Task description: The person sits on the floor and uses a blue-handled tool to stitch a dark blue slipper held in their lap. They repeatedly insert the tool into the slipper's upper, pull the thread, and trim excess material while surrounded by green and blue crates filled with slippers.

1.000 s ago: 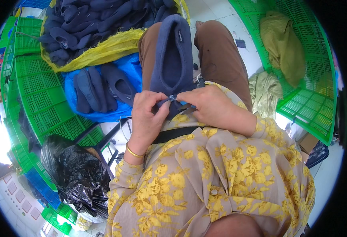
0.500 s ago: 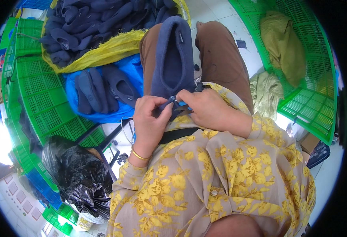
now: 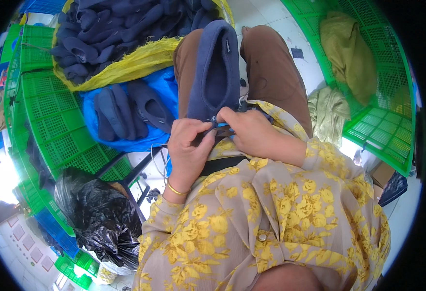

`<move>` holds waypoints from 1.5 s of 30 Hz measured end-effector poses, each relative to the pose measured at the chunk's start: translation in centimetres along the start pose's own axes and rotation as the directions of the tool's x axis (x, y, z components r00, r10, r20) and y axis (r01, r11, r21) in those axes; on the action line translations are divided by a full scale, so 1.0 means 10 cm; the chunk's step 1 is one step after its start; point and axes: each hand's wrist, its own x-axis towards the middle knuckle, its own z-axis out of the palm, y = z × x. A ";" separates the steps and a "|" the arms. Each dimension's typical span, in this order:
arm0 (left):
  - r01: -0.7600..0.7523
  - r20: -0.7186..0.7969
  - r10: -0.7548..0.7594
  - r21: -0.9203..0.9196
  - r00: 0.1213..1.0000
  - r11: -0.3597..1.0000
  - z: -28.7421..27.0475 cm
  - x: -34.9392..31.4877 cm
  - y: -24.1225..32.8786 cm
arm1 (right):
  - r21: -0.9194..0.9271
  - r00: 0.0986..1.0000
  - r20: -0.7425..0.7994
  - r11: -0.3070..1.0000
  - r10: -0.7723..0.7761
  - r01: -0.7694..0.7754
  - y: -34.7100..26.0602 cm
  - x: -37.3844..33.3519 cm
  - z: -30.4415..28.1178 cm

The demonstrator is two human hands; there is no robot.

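Note:
A navy slipper (image 3: 215, 72) stands across my lap between my knees, its opening toward me and its toe pointing away. At its heel end, my left hand (image 3: 189, 138) pinches the fabric between thumb and fingers. Right beside it, my right hand (image 3: 249, 130) is closed, thumb and forefinger at the same heel edge. Under its fingers shows part of a dark metal tool (image 3: 225, 131), which looks like thread snips; most of it is hidden by the hand.
A yellow-edged sack (image 3: 120, 65) of navy slippers stands ahead on the left. Several more slippers (image 3: 149, 105) lie on blue plastic (image 3: 89, 114) nearer me. Green crates (image 3: 52, 114) flank both sides. A black plastic bag (image 3: 94, 213) sits at my left, olive cloth (image 3: 346, 53) at the right.
The slipper's heel has tipped slightly and both hands stay at it, with small finger movements. The whole view has shifted a little to the right.

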 end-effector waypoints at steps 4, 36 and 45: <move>0.036 -0.042 -0.033 0.076 0.999 0.996 0.03 -0.02 0.06 | 0.109 0.998 -0.050 0.993 -0.033 0.038 0.02 -0.05 -0.03; -0.078 -0.045 0.078 -0.001 0.996 0.997 0.15 0.00 -0.04 | -0.065 0.981 -0.117 0.987 -0.157 0.150 -0.11 0.19 -0.28; -0.106 0.039 0.104 0.063 0.994 0.992 0.16 0.07 0.02 | 0.842 0.965 -0.211 0.530 0.153 0.100 -0.33 0.55 -0.52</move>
